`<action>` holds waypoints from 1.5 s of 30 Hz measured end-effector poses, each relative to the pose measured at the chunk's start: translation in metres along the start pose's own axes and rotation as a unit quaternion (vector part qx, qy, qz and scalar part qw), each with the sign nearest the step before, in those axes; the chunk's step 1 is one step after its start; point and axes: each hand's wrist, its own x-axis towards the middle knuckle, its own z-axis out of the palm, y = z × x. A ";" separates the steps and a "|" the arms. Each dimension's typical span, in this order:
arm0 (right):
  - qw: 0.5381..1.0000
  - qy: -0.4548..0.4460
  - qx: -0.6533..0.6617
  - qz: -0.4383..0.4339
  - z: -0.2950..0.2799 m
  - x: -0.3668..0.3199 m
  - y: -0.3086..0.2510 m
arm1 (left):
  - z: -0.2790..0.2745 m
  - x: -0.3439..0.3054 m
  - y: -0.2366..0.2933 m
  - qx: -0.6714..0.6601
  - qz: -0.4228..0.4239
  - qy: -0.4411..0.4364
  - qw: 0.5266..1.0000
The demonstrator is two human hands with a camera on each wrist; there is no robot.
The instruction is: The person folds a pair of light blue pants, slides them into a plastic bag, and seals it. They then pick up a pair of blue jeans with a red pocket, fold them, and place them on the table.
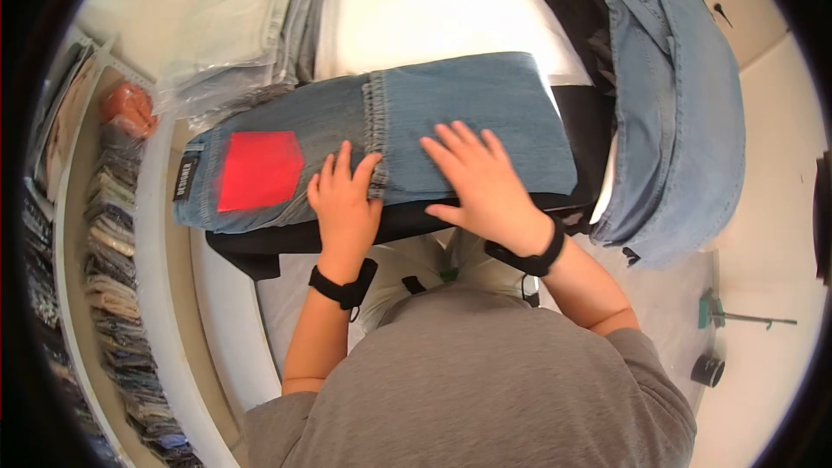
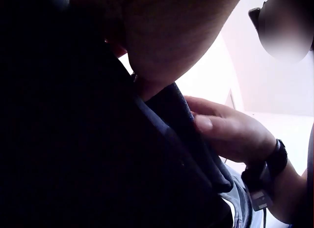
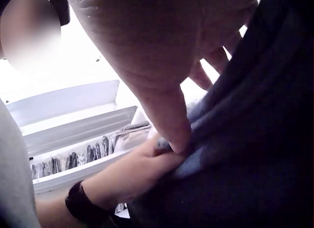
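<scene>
A folded pair of blue jeans (image 1: 468, 113) lies across the black-covered surface in the head view, with a frayed seam down its middle. On its left part sit a red pocket-shaped patch (image 1: 260, 172) and a black label (image 1: 185, 177) reading DESIGNER. My left hand (image 1: 345, 208) rests near the seam, fingers spread over the denim. To its right, my right hand (image 1: 485, 182) lies with fingers fanned out on the smoother half. In the right wrist view, the thumb of my right hand (image 3: 162, 56) is by the denim edge, close to my left hand (image 3: 142, 174).
Clear-bagged folded garments (image 1: 230, 35) and a white plastic package (image 1: 425, 22) stand behind the jeans. More denim (image 1: 676, 104) is draped at the right. A shelf (image 1: 82, 269) packed with bagged garments runs along the left. Black cloth (image 1: 589, 130) hangs over the front edge.
</scene>
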 end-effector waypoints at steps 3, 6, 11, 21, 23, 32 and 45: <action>0.995 0.027 0.086 -0.042 0.035 0.024 -0.012 | 0.002 -0.001 -0.004 0.012 0.010 0.006 1.000; 0.997 0.000 0.057 -0.049 0.060 0.030 -0.011 | -0.002 -0.002 -0.004 -0.046 0.002 0.006 0.999; 0.995 0.067 0.044 -0.051 0.055 0.037 -0.016 | 0.007 -0.002 -0.008 -0.054 -0.010 0.039 0.998; 0.997 -0.005 -0.018 -0.080 0.055 0.035 -0.025 | -0.047 -0.029 -0.065 -0.208 -0.236 0.343 0.885; 0.996 -0.003 -0.020 -0.085 0.056 0.035 -0.025 | -0.060 -0.042 -0.091 -0.235 -0.355 0.414 0.805; 0.996 0.015 -0.013 -0.085 0.055 0.034 -0.025 | -0.082 -0.037 -0.186 -0.486 -0.478 0.287 0.673; 0.996 0.030 -0.015 -0.077 0.060 0.029 -0.021 | -0.128 -0.008 -0.095 -0.701 -0.288 0.394 0.520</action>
